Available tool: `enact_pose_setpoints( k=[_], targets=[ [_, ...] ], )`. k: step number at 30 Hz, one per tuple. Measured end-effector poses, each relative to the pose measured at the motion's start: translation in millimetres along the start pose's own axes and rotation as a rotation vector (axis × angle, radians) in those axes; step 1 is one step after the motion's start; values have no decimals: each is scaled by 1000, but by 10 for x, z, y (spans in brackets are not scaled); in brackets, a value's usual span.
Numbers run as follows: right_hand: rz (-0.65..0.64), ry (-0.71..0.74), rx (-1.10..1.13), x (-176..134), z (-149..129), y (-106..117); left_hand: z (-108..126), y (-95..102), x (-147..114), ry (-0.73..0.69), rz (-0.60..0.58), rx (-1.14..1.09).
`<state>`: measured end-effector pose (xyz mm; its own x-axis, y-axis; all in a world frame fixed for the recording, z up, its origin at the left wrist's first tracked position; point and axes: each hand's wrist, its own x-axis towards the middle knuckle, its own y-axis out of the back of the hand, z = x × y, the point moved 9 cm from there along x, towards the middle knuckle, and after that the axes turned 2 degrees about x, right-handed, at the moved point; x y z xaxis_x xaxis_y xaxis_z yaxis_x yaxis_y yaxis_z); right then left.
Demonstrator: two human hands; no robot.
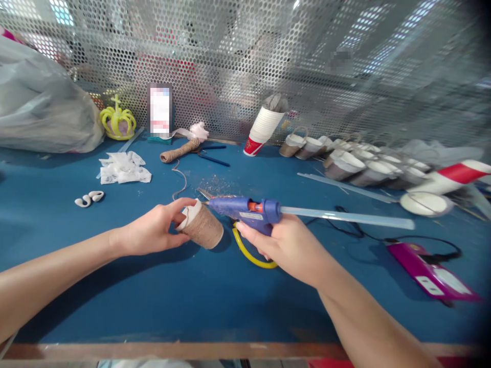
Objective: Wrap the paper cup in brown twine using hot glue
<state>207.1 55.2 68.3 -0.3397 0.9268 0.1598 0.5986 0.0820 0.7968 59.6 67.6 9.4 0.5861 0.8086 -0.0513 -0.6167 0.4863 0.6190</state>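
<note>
My left hand point(161, 230) grips a paper cup wrapped in brown twine point(205, 225) by its white rim; the cup lies tilted, base toward the right. A blue hot glue gun point(245, 210) is in my right hand point(286, 240), its nozzle at the cup's rim. From the gun's rear sticks a long clear glue stick point(349, 217). Scissors with a yellow handle point(249, 253) lie partly hidden beneath the gun. A loose strand of twine runs from near the cup to a twine roll point(180, 151) behind it.
Stacked paper cups point(263, 128) lean against the perforated metal screen point(230, 66). Several twine-covered cups point(345, 163) stand at the back right. A purple power strip point(429, 273) with a black cord lies at right. Lace fabric point(125, 168), earbud-like white pieces point(89, 198), a yellow crown point(117, 120) and a phone point(160, 111) are at left.
</note>
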Motion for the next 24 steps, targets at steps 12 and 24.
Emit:
enact_pose_setpoints(
  k=[12, 24],
  targets=[
    [-29, -269, 429, 214, 496, -11, -2, 1, 5, -10, 10, 17],
    [172, -535, 145, 787, 1551, 52, 78, -31, -23, -97, 40, 188]
  ],
)
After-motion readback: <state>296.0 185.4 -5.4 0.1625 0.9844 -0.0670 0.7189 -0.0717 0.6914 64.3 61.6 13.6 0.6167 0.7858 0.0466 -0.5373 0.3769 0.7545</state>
